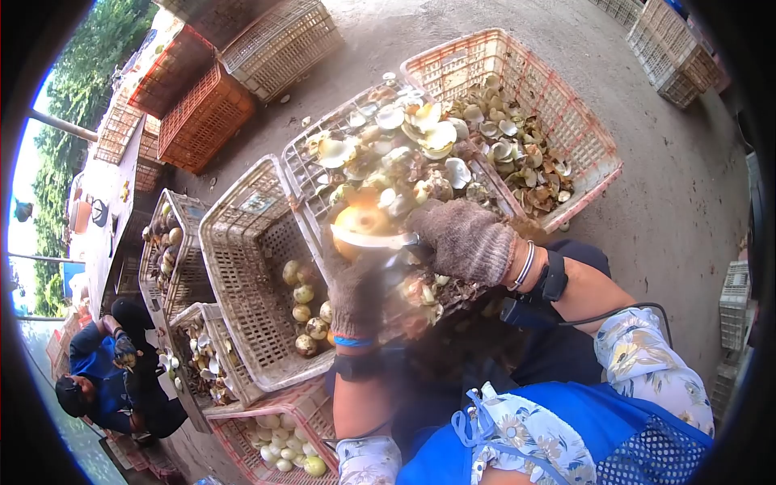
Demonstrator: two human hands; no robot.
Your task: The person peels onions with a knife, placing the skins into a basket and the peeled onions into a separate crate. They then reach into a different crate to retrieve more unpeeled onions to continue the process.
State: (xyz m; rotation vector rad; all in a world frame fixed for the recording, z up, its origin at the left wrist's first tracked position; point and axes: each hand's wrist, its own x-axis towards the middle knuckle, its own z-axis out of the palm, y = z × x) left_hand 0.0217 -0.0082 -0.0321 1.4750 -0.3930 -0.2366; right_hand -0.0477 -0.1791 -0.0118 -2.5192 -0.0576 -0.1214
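A pale round fruit or bulb (pixel 362 220), blurred by motion, is just above my left hand (pixel 360 295), which wears a brown glove. The fingers of that hand are smeared, so their grip is unclear. My right hand (pixel 469 241), in a dirty knitted glove, is closed around the handle of a knife (pixel 376 241). Its blade points left across the lower part of the round piece. Beneath both hands lies a crate top (pixel 295 174) heaped with cut peels (pixel 438 139) and scraps.
Behind right stands a crate (pixel 578 133) of peels. A crate (pixel 234 242) with several round pieces is at left; below it a crate (pixel 303 408) holds peeled ones. Stacked crates (pixel 206 117) stand back left. Another person (pixel 109 368) works at far left.
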